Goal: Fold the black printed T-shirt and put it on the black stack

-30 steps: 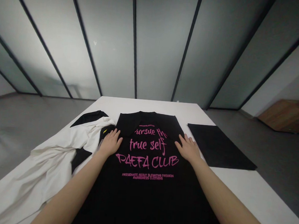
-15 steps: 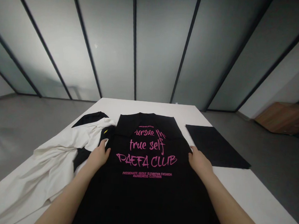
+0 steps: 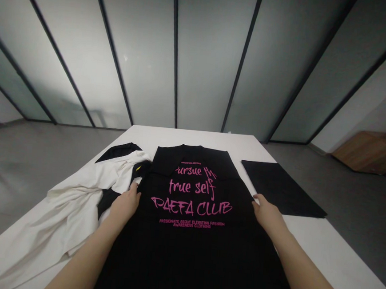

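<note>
So there's a black shirt (image 3: 192,198) lying flat in the middle of a white table (image 3: 322,243), pink lettering facing up, reading "true self" and "PAEFA CLUB", with the bottom end running out of frame toward the person. Both hands are on it, kinda half-open with the fingers curled. The left hand (image 3: 126,204) is at the shirt's left side edge, right by a crumpled white garment (image 3: 68,206) with black panels that lies just beside the shirt. The right hand (image 3: 268,215) is on the right side edge, near a flat black cloth (image 3: 281,189) on the table. Honestly can't tell if either hand is actually pinching the fabric or just resting there. Behind the table are frosted glass panels (image 3: 209,61) with dark frames.
</note>
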`<state>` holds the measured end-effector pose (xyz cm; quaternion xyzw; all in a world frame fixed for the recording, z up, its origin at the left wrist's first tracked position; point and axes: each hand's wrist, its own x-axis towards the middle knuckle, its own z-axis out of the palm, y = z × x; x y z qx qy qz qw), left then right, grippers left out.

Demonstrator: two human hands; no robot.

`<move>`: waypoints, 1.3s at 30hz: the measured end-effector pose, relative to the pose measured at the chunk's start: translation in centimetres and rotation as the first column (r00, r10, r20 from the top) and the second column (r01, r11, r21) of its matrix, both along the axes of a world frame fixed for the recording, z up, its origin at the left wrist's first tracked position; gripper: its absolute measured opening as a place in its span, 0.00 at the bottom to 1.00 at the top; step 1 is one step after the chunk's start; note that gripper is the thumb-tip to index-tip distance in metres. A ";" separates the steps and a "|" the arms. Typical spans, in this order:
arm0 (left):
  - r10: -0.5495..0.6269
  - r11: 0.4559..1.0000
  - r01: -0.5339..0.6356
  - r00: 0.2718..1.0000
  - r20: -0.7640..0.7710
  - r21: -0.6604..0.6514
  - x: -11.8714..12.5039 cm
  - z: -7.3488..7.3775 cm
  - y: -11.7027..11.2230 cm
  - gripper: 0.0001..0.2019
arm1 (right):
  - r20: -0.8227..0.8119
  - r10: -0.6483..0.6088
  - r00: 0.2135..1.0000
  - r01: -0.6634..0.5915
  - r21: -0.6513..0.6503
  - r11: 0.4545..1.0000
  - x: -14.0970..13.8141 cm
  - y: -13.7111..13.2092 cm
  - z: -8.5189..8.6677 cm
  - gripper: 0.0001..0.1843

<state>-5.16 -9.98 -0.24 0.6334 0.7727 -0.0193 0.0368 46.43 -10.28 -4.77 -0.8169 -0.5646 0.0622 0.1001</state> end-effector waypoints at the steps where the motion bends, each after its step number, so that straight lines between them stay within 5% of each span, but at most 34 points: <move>1: -0.006 1.000 0.007 1.000 -0.020 0.022 0.1 0.0 -0.2 0.21 | 0.012 0.010 1.000 -0.010 0.022 1.000 -0.1 -0.2 0.1 0.22; 4: -0.090 0.972 0.110 0.991 -0.102 0.207 0.7 -0.4 -1.1 0.22 | 0.098 0.069 0.993 -0.083 0.154 0.985 -1.3 -1.1 0.8 0.23; 7: -0.295 0.868 0.315 0.949 -0.111 0.383 2.0 -1.6 -2.5 0.22 | 0.165 0.275 0.947 -0.310 0.256 0.916 -3.9 -2.6 1.2 0.24; 10: -0.497 0.793 0.473 0.867 -0.041 0.385 3.1 -3.5 -3.8 0.21 | 0.131 0.520 0.844 -0.537 0.206 0.818 -6.7 -4.4 0.5 0.26; 12: -0.538 0.789 0.510 0.843 -0.015 0.342 3.0 -4.7 -4.5 0.24 | 0.108 0.568 0.816 -0.577 0.119 0.808 -7.6 -5.4 -0.3 0.29; 18: -0.363 0.857 0.354 0.930 -0.047 0.374 0.1 -5.3 -6.4 0.30 | 0.240 0.286 0.928 -0.299 0.017 0.954 -4.4 -6.8 -1.3 0.33; 23: -0.198 0.919 0.205 0.979 -0.056 0.336 -0.7 -4.2 -8.8 0.30 | 0.182 0.112 0.977 -0.116 0.014 0.993 -2.5 -8.3 0.3 0.33; 31: -0.154 0.988 0.141 0.900 0.408 0.062 -0.1 -2.3 -9.7 0.28 | -0.182 0.167 0.969 -0.184 -0.082 0.979 -2.1 -9.5 1.1 0.33; 34: -0.180 0.979 0.202 0.828 0.532 0.017 -1.8 -1.2 -9.1 0.26 | -0.325 0.229 0.918 -0.251 -0.026 0.968 -0.2 -9.4 1.2 0.31; 39: -0.131 0.950 0.270 0.801 0.585 -0.157 -4.9 0.0 -8.8 0.26 | -0.395 0.251 0.884 -0.323 -0.126 0.938 2.6 -9.8 1.1 0.32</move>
